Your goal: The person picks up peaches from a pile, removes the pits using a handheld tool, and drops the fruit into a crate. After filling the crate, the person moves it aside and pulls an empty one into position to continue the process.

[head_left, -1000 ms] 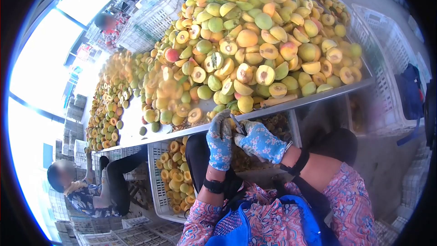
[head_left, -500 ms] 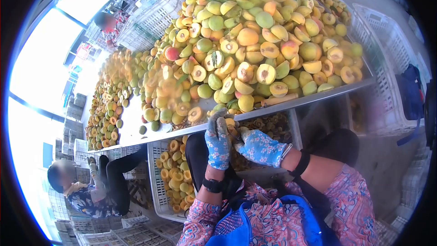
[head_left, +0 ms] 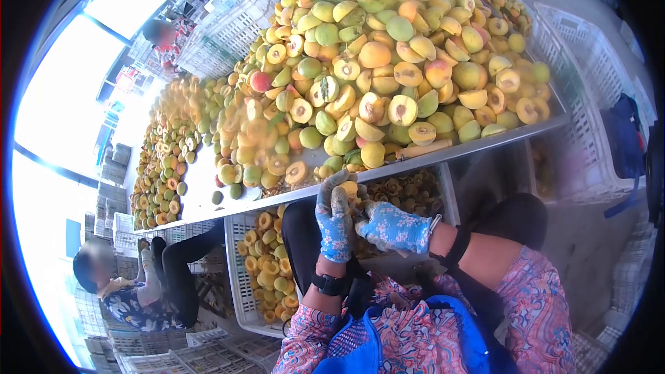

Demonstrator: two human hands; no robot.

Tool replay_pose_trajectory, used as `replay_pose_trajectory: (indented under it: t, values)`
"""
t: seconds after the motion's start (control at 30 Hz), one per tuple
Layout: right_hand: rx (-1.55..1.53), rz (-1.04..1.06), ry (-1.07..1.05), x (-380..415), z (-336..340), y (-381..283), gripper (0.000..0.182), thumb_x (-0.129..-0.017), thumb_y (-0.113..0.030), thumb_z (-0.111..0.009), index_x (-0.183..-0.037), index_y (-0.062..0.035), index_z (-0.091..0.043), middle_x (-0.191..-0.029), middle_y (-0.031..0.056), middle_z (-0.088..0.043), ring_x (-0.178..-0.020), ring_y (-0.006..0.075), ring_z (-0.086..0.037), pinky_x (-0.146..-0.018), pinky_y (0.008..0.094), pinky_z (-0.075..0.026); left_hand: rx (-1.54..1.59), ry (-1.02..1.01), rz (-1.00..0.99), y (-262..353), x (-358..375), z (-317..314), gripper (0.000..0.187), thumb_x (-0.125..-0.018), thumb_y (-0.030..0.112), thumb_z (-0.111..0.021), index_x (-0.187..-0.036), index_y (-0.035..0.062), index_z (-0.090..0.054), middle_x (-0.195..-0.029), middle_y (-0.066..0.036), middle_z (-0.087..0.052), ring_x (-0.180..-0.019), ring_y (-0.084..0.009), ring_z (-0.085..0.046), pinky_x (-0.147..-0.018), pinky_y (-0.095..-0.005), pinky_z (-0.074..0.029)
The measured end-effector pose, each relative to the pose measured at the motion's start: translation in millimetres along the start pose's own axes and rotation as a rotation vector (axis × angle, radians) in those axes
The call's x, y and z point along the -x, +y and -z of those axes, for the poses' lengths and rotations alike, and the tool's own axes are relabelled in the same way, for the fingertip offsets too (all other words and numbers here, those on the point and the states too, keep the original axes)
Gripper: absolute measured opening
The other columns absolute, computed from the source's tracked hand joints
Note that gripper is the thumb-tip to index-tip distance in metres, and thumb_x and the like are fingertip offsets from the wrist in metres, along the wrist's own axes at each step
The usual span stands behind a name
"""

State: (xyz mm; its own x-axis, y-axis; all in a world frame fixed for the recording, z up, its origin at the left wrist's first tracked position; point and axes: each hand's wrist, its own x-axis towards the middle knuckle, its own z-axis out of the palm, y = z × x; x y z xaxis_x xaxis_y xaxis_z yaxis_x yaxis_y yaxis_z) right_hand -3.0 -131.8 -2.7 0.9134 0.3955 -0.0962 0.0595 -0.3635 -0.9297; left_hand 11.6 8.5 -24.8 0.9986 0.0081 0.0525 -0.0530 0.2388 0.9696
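In front of the metal table's edge, my left hand [head_left: 334, 221], in a blue flowered glove with greyed fingers, is closed around a yellow peach half [head_left: 350, 190]. My right hand [head_left: 397, 227], gloved the same way, is closed right beside that peach. Whatever its fingers grip is hidden from view. Above both hands, a large heap of cut peaches [head_left: 374, 55] covers the table, many showing their stones or stone hollows. A wooden-handled tool [head_left: 424, 150] lies along the near edge among the fruit.
Beneath my hands is a container of brownish peach pieces [head_left: 415, 190]. To its left stands a white crate [head_left: 239, 305] with peach halves. More white crates [head_left: 589, 48] are at the right. A seated co-worker [head_left: 149, 291] is at the left, another person [head_left: 166, 41] farther back.
Both hands have lowered slightly, and the peach half between them shows more of its yellow surface. The co-worker's arm at the left has shifted a little.
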Motion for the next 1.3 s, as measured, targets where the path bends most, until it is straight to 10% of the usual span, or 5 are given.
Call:
replay_pose_trajectory:
  t: [0.1,0.43,0.77,0.93,1.3]
  values:
    - [-0.616,-0.292,-0.390,8.8,13.6,-12.8,0.020,-0.094,-0.024,-0.053,-0.082,-0.0082,-0.054,-0.056,-0.0005,-0.049,-0.041,0.0092,-0.046,-0.037,0.0248,-0.036,-0.004,-0.067,-0.031,7.7,2.4,-0.1,0.045,-0.091,0.038,-0.061,-0.118,0.0028,-0.053,-0.105,-0.012,-0.062,-0.088,-0.0215,-0.062,-0.075,-0.0337,-0.055]
    - [-1.300,-0.432,-0.615,13.1,10.9,-3.9,0.024,-0.095,-0.024,-0.056,-0.073,-0.0156,-0.050,-0.056,-0.0076,-0.038,-0.043,0.0039,-0.034,-0.039,0.0197,-0.027,0.209,-0.256,-0.009,7.2,-3.2,0.8,0.050,-0.088,0.047,-0.062,-0.114,0.0045,-0.056,-0.102,-0.012,-0.062,-0.085,-0.0225,-0.061,-0.072,-0.0346,-0.054]
    - [0.360,-0.058,-0.412,7.1,25.9,26.0,0.049,-0.086,-0.038,-0.055,-0.111,0.0036,-0.056,-0.096,0.0275,-0.064,-0.094,0.0421,-0.062,-0.083,0.0476,-0.048,-0.069,0.154,-0.072,63.6,23.3,106.6,0.042,-0.092,0.039,-0.060,-0.110,0.0017,-0.059,-0.096,-0.013,-0.065,-0.074,-0.0219,-0.066,-0.067,-0.0351,-0.056]
    - [0.645,0.017,-0.389,11.4,9.6,51.6,0.030,-0.079,-0.025,-0.057,-0.096,-0.0030,-0.070,-0.094,0.0179,-0.069,-0.089,0.0341,-0.066,-0.074,0.0450,-0.052,-0.376,0.257,-0.030,52.5,-8.7,240.0,0.033,-0.094,0.002,-0.048,-0.127,-0.0011,-0.050,-0.128,-0.009,-0.052,-0.113,-0.0175,-0.051,-0.097,-0.0317,-0.043]
    - [0.573,0.072,-0.404,-4.5,1.8,58.8,0.038,-0.085,-0.031,-0.059,-0.104,0.0006,-0.068,-0.105,0.0190,-0.067,-0.098,0.0379,-0.062,-0.085,0.0460,-0.050,-1.637,-0.505,-0.062,65.9,-104.8,97.1,0.035,-0.090,0.012,-0.051,-0.122,-0.0010,-0.055,-0.116,-0.018,-0.060,-0.111,-0.0287,-0.055,-0.096,-0.0389,-0.043]
